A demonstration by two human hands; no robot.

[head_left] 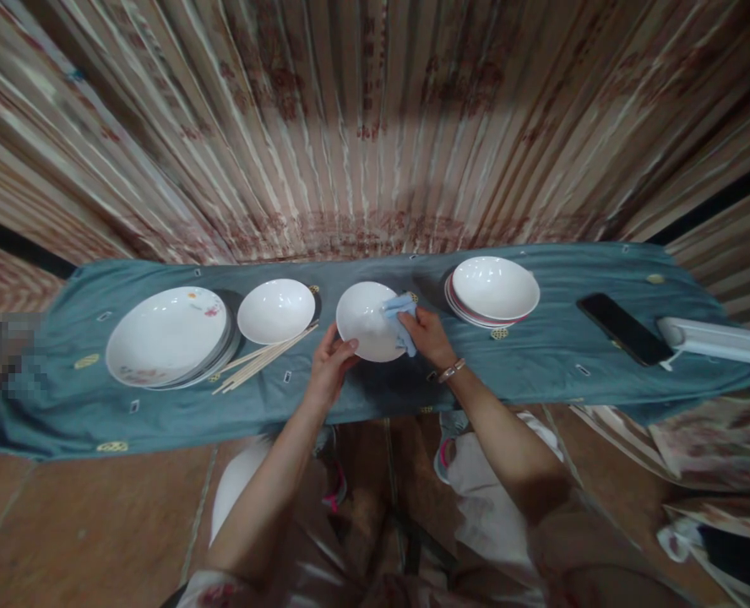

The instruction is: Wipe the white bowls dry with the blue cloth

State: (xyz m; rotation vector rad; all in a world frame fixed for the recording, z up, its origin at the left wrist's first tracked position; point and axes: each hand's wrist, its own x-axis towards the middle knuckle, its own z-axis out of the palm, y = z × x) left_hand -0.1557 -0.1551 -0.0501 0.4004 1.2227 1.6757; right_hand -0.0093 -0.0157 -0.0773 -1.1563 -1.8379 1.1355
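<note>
Gripping the near rim of a small white bowl (367, 319), the left hand (330, 365) has its thumb curled over the edge at about seven o'clock and its fingers tucked beneath. The bowl is tilted up toward the person, just above the bench (413, 380), near the middle of its length. The right hand (426, 336) is closed around a bunched pale blue cloth (400, 317), pressing it against the bowl's inner face at three o'clock; a bracelet (452, 370) circles that wrist.

At nine o'clock from the held bowl, just beside it, sits another white bowl (276, 310). A bundle of wooden chopsticks (262, 361) lies slanted below it, and beyond them, further toward nine o'clock, rests a stack of wide flowered plates (167, 336). At two o'clock stands a stack of bowls with reddish rims (494, 291). Well off toward three o'clock lie a dark phone (625, 328) and a flat white box (714, 339). A teal cloth covers the bench, and a striped curtain (362, 127) hangs behind it.
</note>
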